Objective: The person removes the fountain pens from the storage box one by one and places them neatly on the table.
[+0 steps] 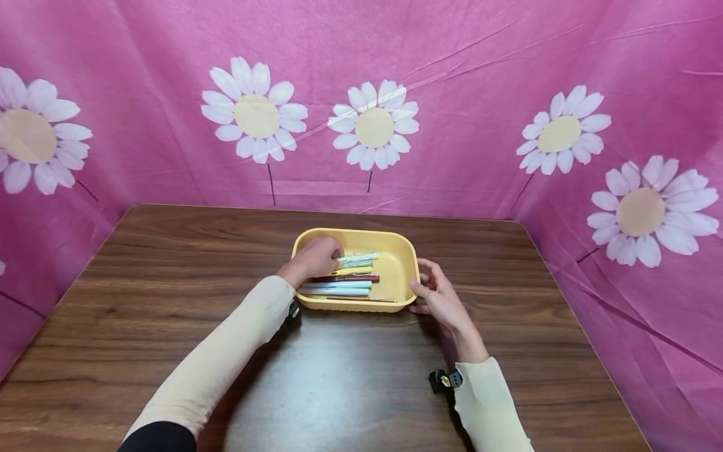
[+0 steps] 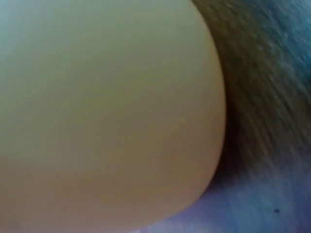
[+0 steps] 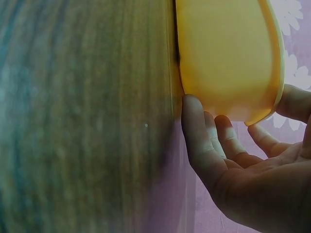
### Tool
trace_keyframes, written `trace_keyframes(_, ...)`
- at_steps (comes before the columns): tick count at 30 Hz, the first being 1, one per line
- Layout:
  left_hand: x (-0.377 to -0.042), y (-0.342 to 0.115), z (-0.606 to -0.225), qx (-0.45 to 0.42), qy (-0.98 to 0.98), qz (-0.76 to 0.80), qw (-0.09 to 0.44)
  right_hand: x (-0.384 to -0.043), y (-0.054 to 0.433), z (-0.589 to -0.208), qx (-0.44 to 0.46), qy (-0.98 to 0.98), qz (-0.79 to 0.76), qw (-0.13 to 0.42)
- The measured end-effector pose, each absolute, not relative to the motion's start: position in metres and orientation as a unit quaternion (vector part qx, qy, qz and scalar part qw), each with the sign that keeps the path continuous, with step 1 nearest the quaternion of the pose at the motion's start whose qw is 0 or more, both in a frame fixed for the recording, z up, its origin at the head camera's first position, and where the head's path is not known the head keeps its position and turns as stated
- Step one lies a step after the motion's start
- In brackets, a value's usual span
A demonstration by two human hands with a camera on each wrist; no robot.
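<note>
On the table sits a shallow yellow plastic tray (image 1: 398,270) with several pens lying side by side in it. My left hand (image 1: 317,256) reaches over its left end, fingers bent down at the left ends of the light green pens (image 1: 361,257); it pinches a pen there, though the fingertips are mostly hidden. Below these lie a yellow pen (image 1: 356,271), a dark red pen (image 1: 369,279) and light blue pens (image 1: 344,292). My right hand (image 1: 443,298) grips the tray's right end, thumb at the rim and fingers against the outer wall, as the right wrist view also shows.
The brown wood-grain table (image 1: 316,376) carries the tray near its far side. A pink cloth (image 1: 452,81) with white daisies encloses the back and sides. The left wrist view is mostly filled by the blurred tray wall (image 2: 112,107).
</note>
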State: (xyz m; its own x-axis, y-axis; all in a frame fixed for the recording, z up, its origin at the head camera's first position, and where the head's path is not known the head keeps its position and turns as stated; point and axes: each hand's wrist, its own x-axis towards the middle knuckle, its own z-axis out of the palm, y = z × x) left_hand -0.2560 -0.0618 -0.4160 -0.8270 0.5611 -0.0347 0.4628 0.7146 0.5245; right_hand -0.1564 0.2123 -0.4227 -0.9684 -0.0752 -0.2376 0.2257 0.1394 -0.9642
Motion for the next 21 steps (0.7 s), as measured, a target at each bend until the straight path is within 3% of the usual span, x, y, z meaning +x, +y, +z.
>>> trace_keyframes(8,-0.2534,-0.0616,-0.4136,0.228,0.912,0.325,0.106,-0.1565,0.213,-0.4259,0.054,0.726,-0.677,0.114)
trace_keyframes(21,-0.2504,-0.0628,-0.407,0.176,0.908,0.374,0.064,-0.1547,0.2105,-0.4248,0.064,0.702,-0.701,0.111)
